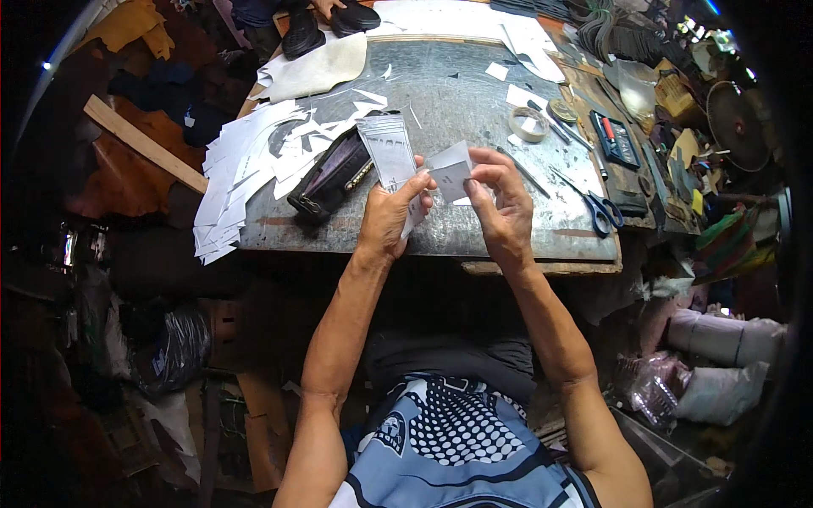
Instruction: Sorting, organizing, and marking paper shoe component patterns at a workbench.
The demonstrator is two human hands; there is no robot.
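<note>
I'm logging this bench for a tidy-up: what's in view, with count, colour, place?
Table: one, grey, centre
Paper sheets: many, white, left
Pouch: one, black, left of centre
Scissors: one, blue-handled, right
Tape roll: at least one, pale, upper right
Shoes: two, black, far edge
Plank: one, tan, left
Clutter: uncountable, mixed, both sides
Paper strips: several, white, in left hand
Paper piece: at least one, pale grey, in right hand
Left hand: one, bare, centre
Right hand: one, bare, centre

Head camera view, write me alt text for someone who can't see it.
A person's left hand grips long printed paper slips while the right hand pinches smaller paper pieces, above a scuffed grey worktable. White paper cutouts and an open dark pouch lie to the left; a tape roll and dark-blue-handled scissors to the right.
</note>
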